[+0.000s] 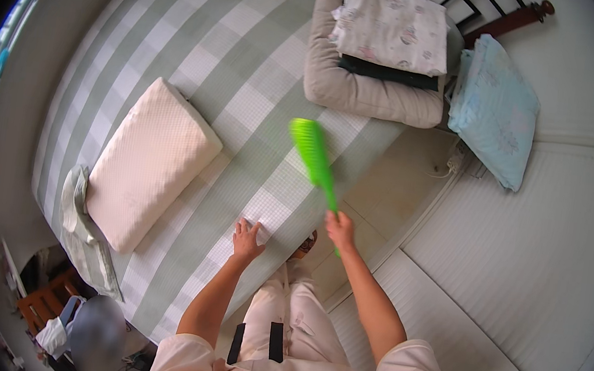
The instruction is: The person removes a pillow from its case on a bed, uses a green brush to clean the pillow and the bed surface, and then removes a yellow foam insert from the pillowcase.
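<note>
My right hand (341, 231) grips the handle of a bright green bed brush (310, 145). Its bristled or ridged head is slightly blurred and hangs over the near edge of the bed; whether it touches the sheet I cannot tell. My left hand (248, 242) rests, fingers apart, on the green and white checked bed sheet (246, 98). To the left of that hand a cream contour pillow (152, 167) lies on the bed. A pale green crumpled cloth (86, 248) is beside the pillow at the bed's edge.
A beige cushion (368, 102) carries a folded patterned cloth (397, 28) over something dark. A folded light blue quilt (495, 112) stands near the headboard (509, 22). Ribbed white panels (518, 240) line the right side, past a strip of tiled floor (386, 180). A wooden chair (47, 296) stands lower left.
</note>
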A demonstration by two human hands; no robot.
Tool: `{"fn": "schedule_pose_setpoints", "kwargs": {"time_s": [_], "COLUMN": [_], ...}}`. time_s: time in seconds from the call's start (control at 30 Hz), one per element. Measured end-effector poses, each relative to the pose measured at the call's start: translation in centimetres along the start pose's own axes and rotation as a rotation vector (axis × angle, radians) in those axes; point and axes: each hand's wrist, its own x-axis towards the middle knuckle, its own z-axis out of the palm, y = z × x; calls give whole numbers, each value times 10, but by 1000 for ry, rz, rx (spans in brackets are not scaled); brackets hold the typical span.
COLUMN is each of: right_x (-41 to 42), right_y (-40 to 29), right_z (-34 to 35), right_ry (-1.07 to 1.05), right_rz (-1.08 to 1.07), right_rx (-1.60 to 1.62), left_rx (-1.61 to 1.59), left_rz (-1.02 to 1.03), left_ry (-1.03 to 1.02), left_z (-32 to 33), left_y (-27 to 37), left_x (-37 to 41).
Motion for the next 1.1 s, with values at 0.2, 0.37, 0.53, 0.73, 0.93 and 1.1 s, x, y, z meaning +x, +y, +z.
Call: {"fn": "schedule_pose_setpoints", "kwargs": {"time_s": [0.2,0.37,0.53,0.73,0.93,1.1], "right_x": [-70,-92,-53,-20,51,172], "right_y": [39,0,-20,-19,-121,-228], "right_z": [-89,-50,52,113,-11,-167], "right_ry": [616,502,265,-146,-17,383], "right_rz": [93,-62,-554,-669,-624,-665], "right_rx": [197,-36,-775,-977,-667,-493], "left_rx": [-391,-592,-669,-839,-1087,-1135], "left_rz": [-7,-191,-219,-305,-200,16], "left_ry": [296,269,237,313,410,490], "left_z": [13,13,10,-10,-60,-131], "left_y": [-70,-110,-120,-98,-30,69], "left_x": [-6,-29,-52,-57,-5,105]}}
